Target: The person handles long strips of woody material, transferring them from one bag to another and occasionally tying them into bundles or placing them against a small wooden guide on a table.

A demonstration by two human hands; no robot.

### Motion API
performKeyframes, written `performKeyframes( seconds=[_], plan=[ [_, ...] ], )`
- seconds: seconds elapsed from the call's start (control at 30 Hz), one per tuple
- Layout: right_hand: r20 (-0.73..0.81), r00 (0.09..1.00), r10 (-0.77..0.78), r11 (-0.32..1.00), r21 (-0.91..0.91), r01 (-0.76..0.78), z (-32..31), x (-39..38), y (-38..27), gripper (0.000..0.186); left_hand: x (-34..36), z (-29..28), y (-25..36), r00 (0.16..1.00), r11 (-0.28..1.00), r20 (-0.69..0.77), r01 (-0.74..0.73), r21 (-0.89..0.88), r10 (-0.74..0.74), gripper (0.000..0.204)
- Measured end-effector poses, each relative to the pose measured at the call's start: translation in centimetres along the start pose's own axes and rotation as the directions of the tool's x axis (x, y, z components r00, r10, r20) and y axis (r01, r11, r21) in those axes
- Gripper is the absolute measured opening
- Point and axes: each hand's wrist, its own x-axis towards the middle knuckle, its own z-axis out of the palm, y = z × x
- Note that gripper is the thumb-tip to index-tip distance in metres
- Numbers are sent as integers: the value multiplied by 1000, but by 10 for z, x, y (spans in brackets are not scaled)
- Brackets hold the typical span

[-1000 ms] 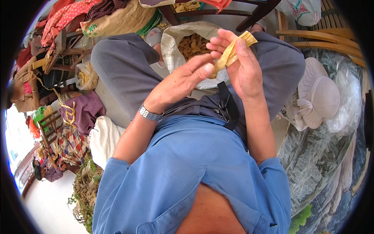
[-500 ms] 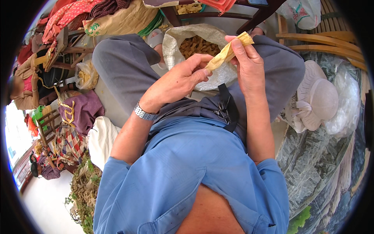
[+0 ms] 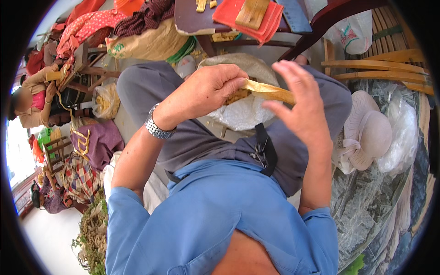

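My left hand (image 3: 219, 89) pinches one end of a flat, crinkled yellow strip (image 3: 268, 89), holding it level above an open woven sack (image 3: 243, 114) between my legs, which has brownish-yellow pieces in it, partly hidden. My right hand (image 3: 297, 103) is spread open at the strip's far end, fingers raised and apart; whether it touches the strip I cannot tell. Beyond the sack stands a dark wooden seat (image 3: 192, 20) bearing small yellow pieces (image 3: 201, 4), red sheets (image 3: 222, 20), a wooden block (image 3: 250, 13) and a flat blue-grey piece (image 3: 293, 13).
Wooden slatted chairs (image 3: 376, 64) and a pale hat (image 3: 371, 133) lie to my right. At left are a bag of yellow strips (image 3: 103, 103), purple cloth (image 3: 98, 149), dried plants (image 3: 87, 233) and other people (image 3: 36, 96) seated among chairs and bundles.
My left hand has moved up. My right hand has let go of the strip, opening and shifting right and down. The view has tilted, showing more of the seat top.
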Motion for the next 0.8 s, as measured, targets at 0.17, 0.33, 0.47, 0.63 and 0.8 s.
performKeyframes(
  seconds=[0.17,0.33,0.47,0.63,0.8],
  plan=[
    [-3,988,-154,984,-89,153,22,21,15,40,31,-9,-5,990,992,-64,-119,42,122,23],
    [-78,979,-190,958,-235,167,21,45,32,29,55,-28,-2,999,999,-27,-36,14,37,22],
    [-190,935,-298,922,-310,231,21,85,67,25,93,-48,-18,972,920,-79,-181,347,221,21],
    [-233,905,-355,881,-407,240,24,130,99,26,133,-58,-29,911,889,-245,-214,405,331,18],
    [-206,923,-324,869,-451,204,37,155,116,23,164,-60,-51,869,811,-317,-149,566,380,17]
  ],
)
